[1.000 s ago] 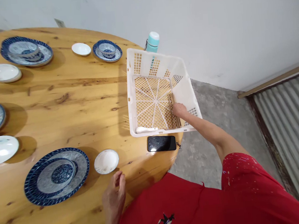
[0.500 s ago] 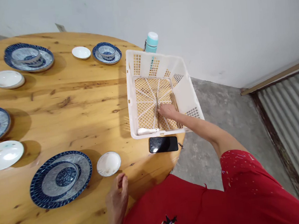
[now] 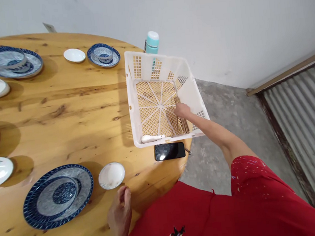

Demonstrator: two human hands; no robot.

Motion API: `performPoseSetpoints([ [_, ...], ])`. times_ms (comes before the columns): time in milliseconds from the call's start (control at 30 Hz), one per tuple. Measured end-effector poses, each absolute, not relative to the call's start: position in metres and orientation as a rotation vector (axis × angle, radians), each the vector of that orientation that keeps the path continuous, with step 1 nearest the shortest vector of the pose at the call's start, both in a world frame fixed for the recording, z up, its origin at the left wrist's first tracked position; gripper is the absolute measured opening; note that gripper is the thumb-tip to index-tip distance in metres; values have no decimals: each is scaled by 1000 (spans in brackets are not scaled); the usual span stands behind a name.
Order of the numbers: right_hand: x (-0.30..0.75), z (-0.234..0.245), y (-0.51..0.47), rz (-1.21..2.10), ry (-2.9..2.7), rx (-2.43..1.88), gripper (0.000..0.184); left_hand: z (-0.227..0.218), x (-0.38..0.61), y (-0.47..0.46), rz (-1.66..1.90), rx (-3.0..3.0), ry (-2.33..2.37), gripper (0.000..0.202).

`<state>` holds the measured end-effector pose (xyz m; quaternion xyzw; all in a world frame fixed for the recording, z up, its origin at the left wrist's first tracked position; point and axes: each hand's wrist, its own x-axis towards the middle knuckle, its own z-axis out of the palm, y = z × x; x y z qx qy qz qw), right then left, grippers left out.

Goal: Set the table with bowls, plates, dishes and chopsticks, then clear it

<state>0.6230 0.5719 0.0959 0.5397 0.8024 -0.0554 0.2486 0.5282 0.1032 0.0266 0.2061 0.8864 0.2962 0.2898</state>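
Inside a white plastic basket (image 3: 133, 98), my right hand (image 3: 182, 110) has its fingers closed on chopsticks (image 3: 177, 124). More chopsticks (image 3: 185, 125) lie in a bundle along the basket's right side, directly by the hand. How many are in my fingers cannot be made out. A white spoon (image 3: 151, 138) rests in the basket's near left corner. My left hand (image 3: 120, 210) is at the table's near edge, loosely curled with nothing in it. Just beyond its fingertips sits a small white dish (image 3: 111, 175), and left of that a blue-patterned plate (image 3: 82, 177) bears a bowl (image 3: 64, 193).
A black phone (image 3: 169, 151) lies in front of the basket near the edge of the wooden table (image 3: 90, 117). Behind the basket stands a light-blue bottle (image 3: 152, 42). More blue plates with bowls (image 3: 103, 54) and white dishes (image 3: 74, 55) are spread to the left and back.
My right hand has moved from the basket's middle to the chopstick bundle at its right, taking the chopsticks along. The left hand stays by the dish. The view has shifted slightly.
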Motion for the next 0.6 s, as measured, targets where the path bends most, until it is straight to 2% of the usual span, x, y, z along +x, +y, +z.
performPoseSetpoints([
  [400, 649, 100, 565, -114, 2195, 1519, 37, 27, 531, 105, 854, 541, 2340, 35],
  [600, 648, 133, 549, -68, 2224, 1510, 38, 29, 531, 100, 851, 550, 2363, 34],
])
